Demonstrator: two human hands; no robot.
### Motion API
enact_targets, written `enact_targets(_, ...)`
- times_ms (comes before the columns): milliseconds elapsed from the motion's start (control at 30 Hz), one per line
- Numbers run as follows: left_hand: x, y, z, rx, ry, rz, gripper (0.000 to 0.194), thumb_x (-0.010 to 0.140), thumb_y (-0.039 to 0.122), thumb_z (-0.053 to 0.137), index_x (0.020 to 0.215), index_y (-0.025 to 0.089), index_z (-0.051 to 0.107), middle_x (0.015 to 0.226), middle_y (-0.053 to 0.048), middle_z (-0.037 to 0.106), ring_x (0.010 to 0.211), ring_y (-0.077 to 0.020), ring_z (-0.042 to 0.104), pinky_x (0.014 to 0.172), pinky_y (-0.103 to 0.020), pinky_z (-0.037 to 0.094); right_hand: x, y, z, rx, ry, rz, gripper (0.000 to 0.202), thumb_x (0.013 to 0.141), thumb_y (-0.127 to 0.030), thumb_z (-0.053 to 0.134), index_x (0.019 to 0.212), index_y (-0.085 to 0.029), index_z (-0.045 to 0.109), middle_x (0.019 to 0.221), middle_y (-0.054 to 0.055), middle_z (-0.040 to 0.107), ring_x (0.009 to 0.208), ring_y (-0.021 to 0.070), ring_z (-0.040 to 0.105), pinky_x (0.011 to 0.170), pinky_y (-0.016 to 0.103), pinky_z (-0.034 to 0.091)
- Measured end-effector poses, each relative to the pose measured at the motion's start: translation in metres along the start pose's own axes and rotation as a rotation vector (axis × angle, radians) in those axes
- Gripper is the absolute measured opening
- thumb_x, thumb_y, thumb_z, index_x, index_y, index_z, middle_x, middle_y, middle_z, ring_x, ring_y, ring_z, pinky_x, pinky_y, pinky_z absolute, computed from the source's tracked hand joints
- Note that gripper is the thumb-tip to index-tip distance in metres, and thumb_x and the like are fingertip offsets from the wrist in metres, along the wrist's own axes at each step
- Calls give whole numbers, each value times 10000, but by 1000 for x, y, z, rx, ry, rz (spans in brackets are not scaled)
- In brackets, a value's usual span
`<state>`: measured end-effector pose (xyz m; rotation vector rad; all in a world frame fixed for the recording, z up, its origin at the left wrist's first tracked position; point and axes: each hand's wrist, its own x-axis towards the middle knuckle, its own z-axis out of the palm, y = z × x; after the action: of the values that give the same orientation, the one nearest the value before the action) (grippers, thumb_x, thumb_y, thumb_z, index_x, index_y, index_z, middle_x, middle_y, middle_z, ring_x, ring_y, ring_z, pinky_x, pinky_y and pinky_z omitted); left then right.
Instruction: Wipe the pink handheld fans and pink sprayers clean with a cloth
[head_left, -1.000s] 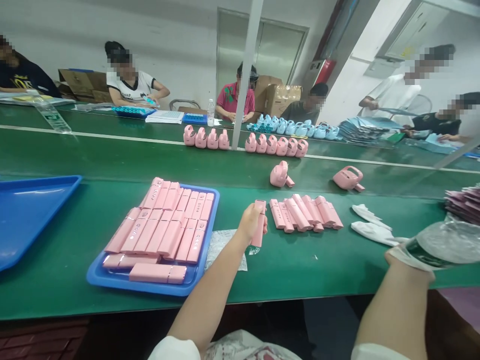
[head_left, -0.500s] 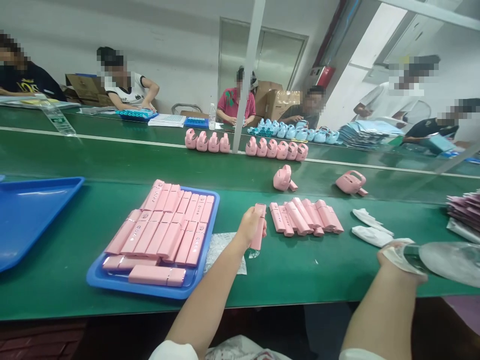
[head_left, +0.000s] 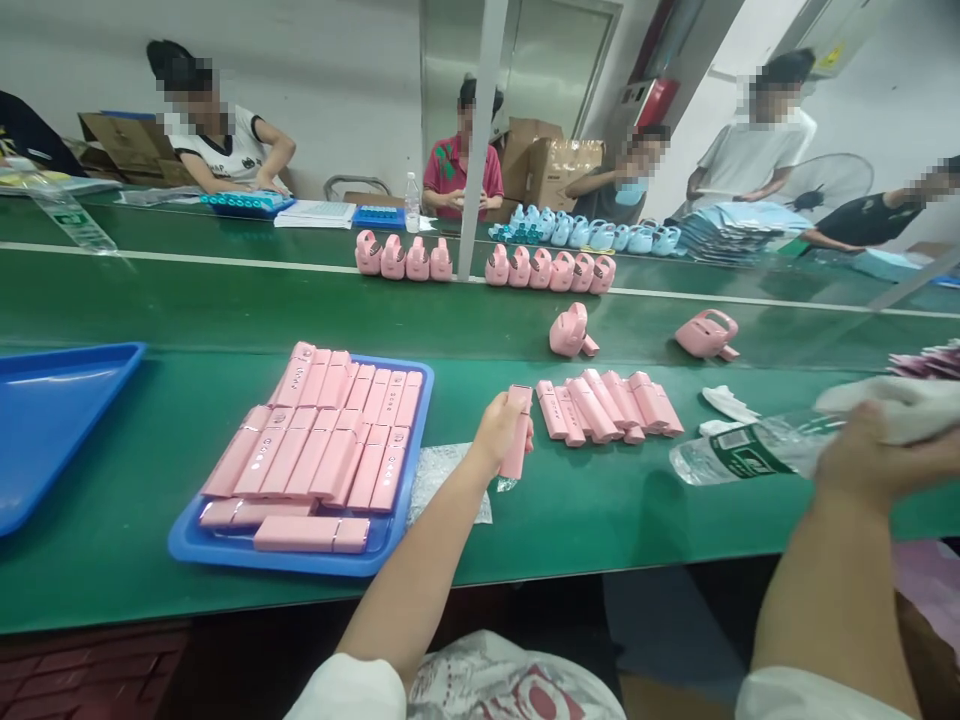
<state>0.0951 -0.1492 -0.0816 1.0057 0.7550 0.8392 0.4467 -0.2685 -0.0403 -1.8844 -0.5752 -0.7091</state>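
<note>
My left hand (head_left: 495, 435) is closed around a pink device (head_left: 517, 432) held upright above the green table (head_left: 585, 520). At the right, my right hand (head_left: 870, 455) grips a clear plastic bottle (head_left: 757, 448) with a green label, lying sideways, and a white cloth (head_left: 900, 405) is at the same hand. Several pink devices (head_left: 600, 405) lie in a row between my hands. Left of my left arm, a blue tray (head_left: 425, 420) holds many more pink devices. A crumpled clear plastic sheet (head_left: 450, 485) lies beside that tray.
Another blue tray (head_left: 60, 430) is at the far left. Pink handled items (head_left: 574, 332) stand singly and in a row (head_left: 551, 270) along the table's middle. White cloth pieces (head_left: 727, 405) lie near the bottle. Several people sit or stand across the table.
My right hand has moved up and right, and the bottle's labelled end now points left. My left hand keeps its hold on the pink device. The view has tilted down slightly.
</note>
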Motion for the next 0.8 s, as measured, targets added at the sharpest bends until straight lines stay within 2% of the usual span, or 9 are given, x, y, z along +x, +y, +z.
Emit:
enact_targets(100,1,0,0,-3,9,-5,177,855,355,414,850,184,460,524,52,501,383,-87,462,392,-200,397,-11,-14,6,-109,3,-64,657,602,-397,526,1113,8,604,1057,327,619,1015,418,596,868,508,446)
enact_targets(233,3,-1,-2,-18,21,-7,182,844,368,437,849,187,459,529,50,505,381,-92,467,393,-205,400,-21,-24,7,-160,-1,-117,650,616,-335,491,1102,78,615,1030,343,623,998,423,610,844,492,454)
enact_targets(367,1,0,-1,-35,9,-18,172,844,358,440,855,187,453,530,49,508,381,-94,475,397,-205,405,-14,-30,1,-297,-133,-78,553,686,-259,424,1105,29,643,1012,317,641,980,411,605,777,488,425)
enact_targets(467,0,0,-1,-48,0,-33,161,836,348,454,856,188,449,527,48,513,380,-96,480,397,-205,407,-1,-42,-7,-427,-304,-57,457,702,-216,418,1040,-74,691,880,255,654,792,341,584,656,435,370)
enact_targets(533,0,0,-1,-60,1,-34,154,832,339,454,864,188,449,527,47,515,380,-97,480,395,-205,409,6,-57,-14,-503,-372,-79,382,712,-196,425,954,-122,710,707,185,601,579,247,445,586,398,304)
enact_targets(633,0,1,-2,-93,-1,-29,180,833,362,452,893,192,453,540,47,518,395,-99,486,403,-207,420,10,-86,-23,-511,-293,-75,277,696,-154,443,824,-136,688,520,46,378,483,141,160,539,365,226)
enact_targets(733,0,1,-2,-129,-9,-32,262,853,445,416,928,197,457,564,44,520,423,-101,501,424,-212,442,4,-114,-28,-371,-224,-108,134,668,-124,457,678,-163,585,518,-20,240,483,115,167,535,340,217)
enact_targets(800,-1,0,-1,-138,-12,-38,296,875,475,374,942,199,457,575,38,523,436,-104,511,431,-216,454,-5,-128,-25,-278,-229,-135,84,675,-129,465,612,-181,482,528,-24,252,494,111,222,548,328,231)
